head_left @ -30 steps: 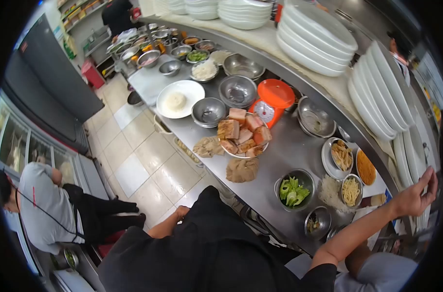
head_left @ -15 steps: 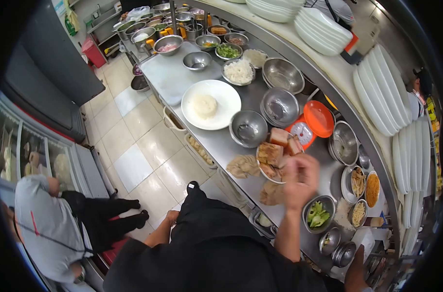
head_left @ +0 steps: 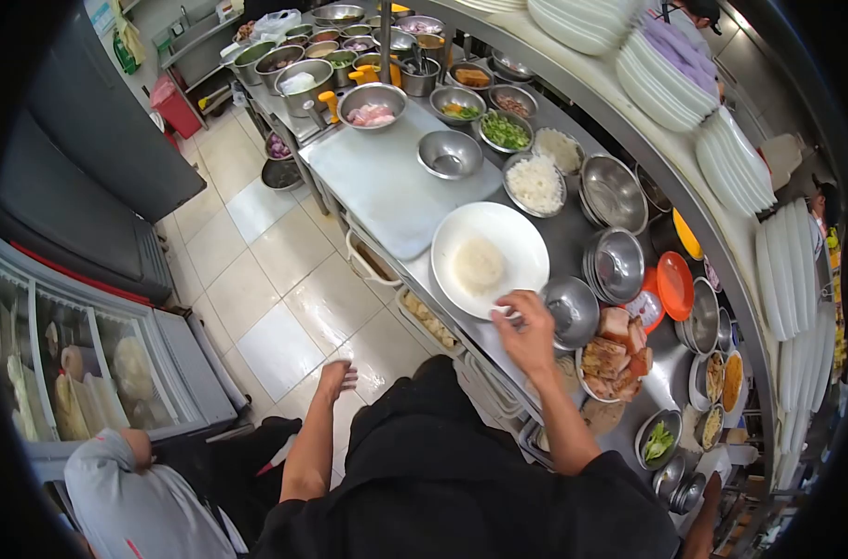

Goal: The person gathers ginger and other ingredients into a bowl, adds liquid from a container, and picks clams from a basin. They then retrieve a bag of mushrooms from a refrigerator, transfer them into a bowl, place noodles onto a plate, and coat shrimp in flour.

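Observation:
My right hand [head_left: 524, 331] is at the near rim of a white plate [head_left: 449, 238], its fingertips overlapping the edge. Its fingers are curled together, and whatever is in them, if anything, is hidden. A round mound of white rice [head_left: 478, 265] sits on the plate. Just right of the hand is a steel bowl [head_left: 570, 312], and beyond that a bowl heaped with browned pork chunks [head_left: 610, 359]. My left hand [head_left: 338, 379] hangs over the floor beside my leg, fingers stretched out and holding nothing.
A white cutting board [head_left: 377, 186] lies left of the plate. Bowls of shredded white food [head_left: 535, 184], chopped greens [head_left: 505, 131] and raw meat [head_left: 371, 107] line the counter. Plates are stacked on the curved shelf [head_left: 666, 74]. A co-worker in a grey shirt [head_left: 144, 494] is at lower left.
My right hand has moved left from above the pork to the plate's rim. My left hand has come forward into fuller view. The view has shifted, and the co-worker is lower in it.

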